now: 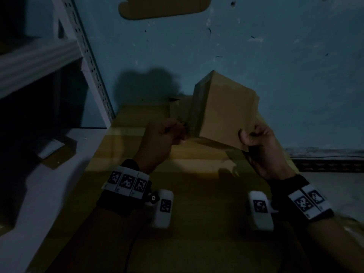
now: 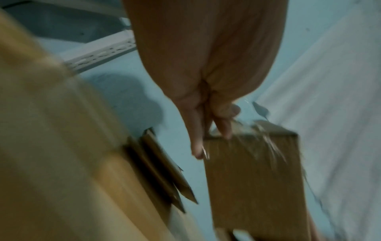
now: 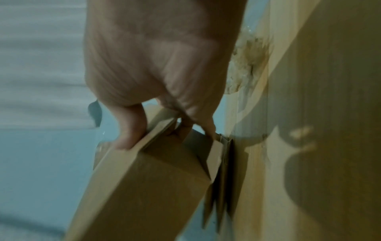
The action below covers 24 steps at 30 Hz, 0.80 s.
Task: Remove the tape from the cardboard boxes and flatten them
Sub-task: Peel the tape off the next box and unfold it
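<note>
- Nearest, the right hand (image 1: 256, 137) grips the lower corner of the small cardboard box (image 1: 226, 113), thumb on its face, at about 4 o'clock from the box centre.
- The left hand (image 1: 167, 133), at 9 o'clock, is curled and pinches the tape (image 2: 243, 128) at the box edge.
- I judge the peeling step is in hand; next needs a steady pull along the seam.
- Beyond, flattened cardboard (image 1: 137, 119) lies on the floor.
- The light is dim and the tape end is blurred.
</note>
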{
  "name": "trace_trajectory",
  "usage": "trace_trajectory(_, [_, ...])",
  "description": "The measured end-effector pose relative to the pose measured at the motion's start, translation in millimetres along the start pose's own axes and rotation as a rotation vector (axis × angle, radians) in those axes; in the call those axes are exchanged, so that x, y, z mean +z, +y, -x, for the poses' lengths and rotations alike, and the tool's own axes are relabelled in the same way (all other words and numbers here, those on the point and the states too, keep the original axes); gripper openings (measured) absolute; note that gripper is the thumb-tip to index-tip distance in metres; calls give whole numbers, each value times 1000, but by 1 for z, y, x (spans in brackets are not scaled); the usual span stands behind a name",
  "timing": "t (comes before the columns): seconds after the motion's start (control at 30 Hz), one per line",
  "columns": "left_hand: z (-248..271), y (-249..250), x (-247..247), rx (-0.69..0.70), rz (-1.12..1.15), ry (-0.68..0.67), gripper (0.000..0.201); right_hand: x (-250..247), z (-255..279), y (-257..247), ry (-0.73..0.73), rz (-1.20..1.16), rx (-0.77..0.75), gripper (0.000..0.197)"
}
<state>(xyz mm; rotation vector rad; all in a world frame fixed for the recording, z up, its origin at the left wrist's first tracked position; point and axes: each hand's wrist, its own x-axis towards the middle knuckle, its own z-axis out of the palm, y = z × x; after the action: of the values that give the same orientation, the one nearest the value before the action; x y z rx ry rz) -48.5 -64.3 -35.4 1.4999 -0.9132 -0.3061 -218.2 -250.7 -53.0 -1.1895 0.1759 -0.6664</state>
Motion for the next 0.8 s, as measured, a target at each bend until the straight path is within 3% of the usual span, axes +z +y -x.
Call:
trace_trajectory(0.13, [-3,1,2,136,-124,95,26,-3,-4,7,114,163,34,93])
trace_trajectory(0.27, [-4,7,0,356,-370,197,24,-1,-7,9,175,352,24,93])
trace_trajectory(0.43, [-1,11,6,538,-535,93,21,10,-1,3,57,312,106,99])
trace_trajectory(0.6, [3,14,16,519,-506,-14,25,21,2,-1,88,307,151,114])
trace_trajectory(0.7, [6,14,21,503,-430,-109,16,26,4,-1,151,281,139,111])
trace_trajectory(0.8, [7,13,23,448,-344,-188,29,28,6,0,197,273,118,105])
